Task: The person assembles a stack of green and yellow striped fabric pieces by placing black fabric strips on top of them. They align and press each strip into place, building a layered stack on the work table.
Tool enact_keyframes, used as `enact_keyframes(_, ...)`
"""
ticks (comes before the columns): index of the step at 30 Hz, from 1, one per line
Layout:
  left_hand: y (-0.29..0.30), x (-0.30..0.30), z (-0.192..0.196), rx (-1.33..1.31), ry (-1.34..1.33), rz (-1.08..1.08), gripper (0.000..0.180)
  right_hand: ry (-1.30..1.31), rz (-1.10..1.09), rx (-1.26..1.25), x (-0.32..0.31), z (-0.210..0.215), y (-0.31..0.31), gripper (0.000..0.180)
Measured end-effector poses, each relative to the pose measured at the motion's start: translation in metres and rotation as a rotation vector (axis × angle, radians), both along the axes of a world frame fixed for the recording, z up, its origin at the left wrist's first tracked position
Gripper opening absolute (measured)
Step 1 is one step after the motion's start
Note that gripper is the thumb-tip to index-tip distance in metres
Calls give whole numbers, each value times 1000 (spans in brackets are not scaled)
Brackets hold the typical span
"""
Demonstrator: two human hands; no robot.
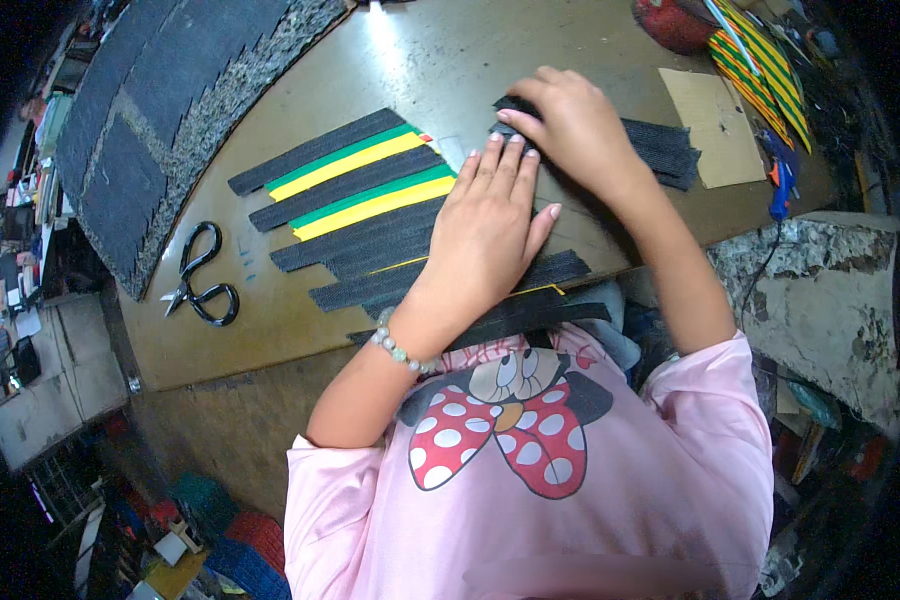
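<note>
My left hand [482,225], with a bead bracelet at the wrist, lies flat with fingers stretched over the right ends of a row of strips. The row has black woven strips [315,152] alternating with green and yellow strips [365,165], side by side on the table. Just beyond its fingertips, my right hand [585,130] is bent with thumb and fingers closed on a black strip [513,104]. More black strip [660,152] shows to the right of that hand; whether it is the same piece is hidden. Further black strips [510,320] lie at the table's near edge.
Black-handled scissors [208,280] lie left on the brown table [300,340]. A large dark ridged sheet [185,100] covers the far left. At right are a cardboard piece [708,130], a blue glue gun [782,188] with a cord, and striped green-yellow pieces [770,60].
</note>
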State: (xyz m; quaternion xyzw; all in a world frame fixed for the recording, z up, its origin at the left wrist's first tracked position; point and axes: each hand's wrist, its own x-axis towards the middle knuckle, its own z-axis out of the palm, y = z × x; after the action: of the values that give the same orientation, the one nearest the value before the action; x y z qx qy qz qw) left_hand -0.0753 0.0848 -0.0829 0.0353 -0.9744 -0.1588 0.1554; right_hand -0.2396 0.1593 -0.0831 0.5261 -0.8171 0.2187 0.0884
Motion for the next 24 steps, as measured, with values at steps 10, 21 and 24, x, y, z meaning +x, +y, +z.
enact_keyframes(10, 19, -20, -9, -321, 23, 198, 55, -533, -224, -472, -16, -16, 16, 26)
enact_keyframes(21, 11, -26, -12, -179, 127, -30, 55, -720, -129, -379, -16, -26, 33, 27)
enact_keyframes(24, 6, -26, -18, -93, 49, -45, 54, -990, -125, -575, -31, -20, 50, 36)
